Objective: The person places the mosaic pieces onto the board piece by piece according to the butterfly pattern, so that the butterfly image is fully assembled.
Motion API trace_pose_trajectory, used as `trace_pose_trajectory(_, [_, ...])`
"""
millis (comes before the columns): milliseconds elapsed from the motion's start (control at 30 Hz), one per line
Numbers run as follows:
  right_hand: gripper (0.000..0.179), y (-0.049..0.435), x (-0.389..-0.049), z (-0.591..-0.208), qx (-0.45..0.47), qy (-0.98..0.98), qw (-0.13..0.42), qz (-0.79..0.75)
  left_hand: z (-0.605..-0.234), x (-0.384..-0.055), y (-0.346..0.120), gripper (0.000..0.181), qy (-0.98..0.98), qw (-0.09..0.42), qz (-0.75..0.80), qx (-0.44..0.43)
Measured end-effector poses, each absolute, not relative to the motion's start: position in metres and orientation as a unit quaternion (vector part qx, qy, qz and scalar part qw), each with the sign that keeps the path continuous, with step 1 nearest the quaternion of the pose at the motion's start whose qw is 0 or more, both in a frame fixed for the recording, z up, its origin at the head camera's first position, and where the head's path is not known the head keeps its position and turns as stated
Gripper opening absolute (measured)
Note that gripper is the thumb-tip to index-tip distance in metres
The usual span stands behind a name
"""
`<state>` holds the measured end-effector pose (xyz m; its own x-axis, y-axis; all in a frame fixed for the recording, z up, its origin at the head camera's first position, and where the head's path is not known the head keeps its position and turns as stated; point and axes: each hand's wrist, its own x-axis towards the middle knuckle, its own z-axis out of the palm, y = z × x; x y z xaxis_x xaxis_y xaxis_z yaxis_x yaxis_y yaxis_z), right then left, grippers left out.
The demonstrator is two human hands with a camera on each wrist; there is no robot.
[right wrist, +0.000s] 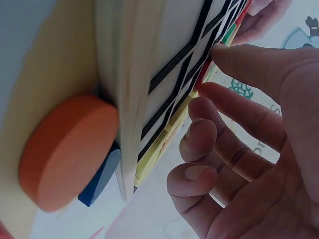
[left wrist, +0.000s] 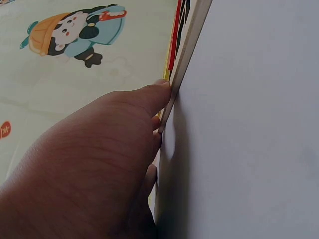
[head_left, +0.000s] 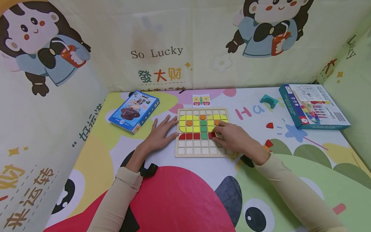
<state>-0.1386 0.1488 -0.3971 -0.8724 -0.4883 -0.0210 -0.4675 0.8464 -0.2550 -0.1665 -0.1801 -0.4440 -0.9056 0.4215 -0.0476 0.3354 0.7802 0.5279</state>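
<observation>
A wooden grid board lies on the table with yellow, green, red and orange pieces laid in a butterfly-like pattern. At its left edge my left hand rests with fingers spread, the thumb and fingertips touching the frame; the left wrist view shows the thumb against the board's side. My right hand is over the board's right half. Its thumb and forefinger pinch a red tile at the grid surface, while the other fingers curl loosely. Beyond the board lies a small pattern card.
A blue box lies at left, a larger teal-edged box at right. A teal arch block and loose red pieces lie between board and right box. An orange piece lies near the board's edge.
</observation>
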Motion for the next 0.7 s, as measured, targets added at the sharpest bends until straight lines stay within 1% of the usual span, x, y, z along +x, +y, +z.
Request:
trace_pose_trajectory(233, [0.039,0.149,-0.137,-0.399,-0.252,0.958,0.044,-0.127,-0.444,-0.166,-0.180,0.066,0.939,0.079,0.266,0.205])
trace_pose_trajectory(400, [0.033,0.154,-0.138,-0.398,-0.253,0.956,0.046,-0.142,-0.445,-0.166,-0.181,0.066,0.940,0.080,0.263,0.202])
trace_pose_trajectory(567, [0.026,0.173,-0.139,-0.394,-0.237,0.957,0.039,-0.163,-0.446,-0.167,-0.181,0.065,0.940,0.083,0.262,0.201])
trace_pose_trajectory(700, [0.026,0.194,-0.136,-0.391,-0.225,0.959,0.034,-0.172,-0.445,-0.167,-0.181,0.065,0.939,0.083,0.264,0.203])
